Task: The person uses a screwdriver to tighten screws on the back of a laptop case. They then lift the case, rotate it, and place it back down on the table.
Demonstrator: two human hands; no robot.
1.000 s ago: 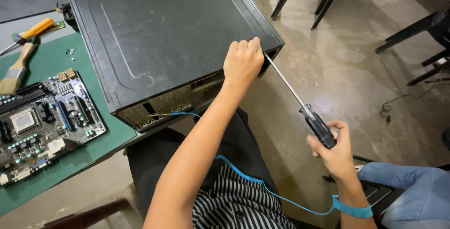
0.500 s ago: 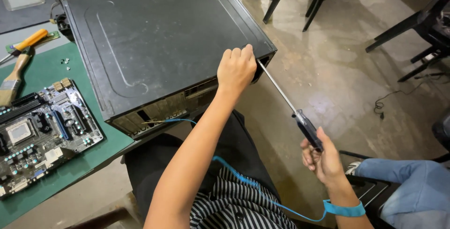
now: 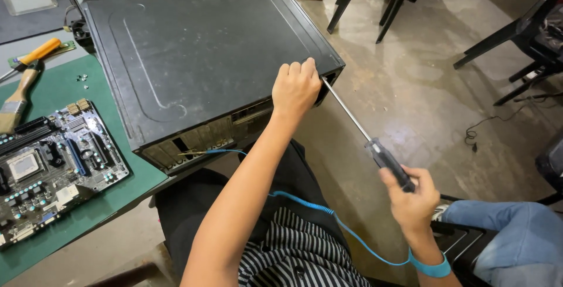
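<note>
A black computer case [image 3: 199, 46] lies on its side on the desk, its rear panel facing me. My left hand [image 3: 296, 87] rests curled on the case's near right corner, fingers over the edge. My right hand [image 3: 413, 196] grips the black handle of a long screwdriver [image 3: 363, 134], whose thin metal shaft runs up and left to that corner, right beside my left fingers. The tip is hidden behind the left hand. A blue coiled wrist-strap cord [image 3: 328, 213] runs from a blue band on my right wrist toward the case's rear.
A green mat [image 3: 64, 87] on the desk holds a bare motherboard [image 3: 50, 169], a paintbrush [image 3: 20, 93], an orange-handled tool [image 3: 35, 52] and small loose screws. Black chairs [image 3: 516, 34] and another person's foot stand on the concrete floor beyond. A person's blue-clad knee [image 3: 516, 240] is at the right.
My left hand stays on the case's corner and the screwdriver stays pointed at it. The view has shifted, so case and hands sit slightly lower and to the left in frame.
</note>
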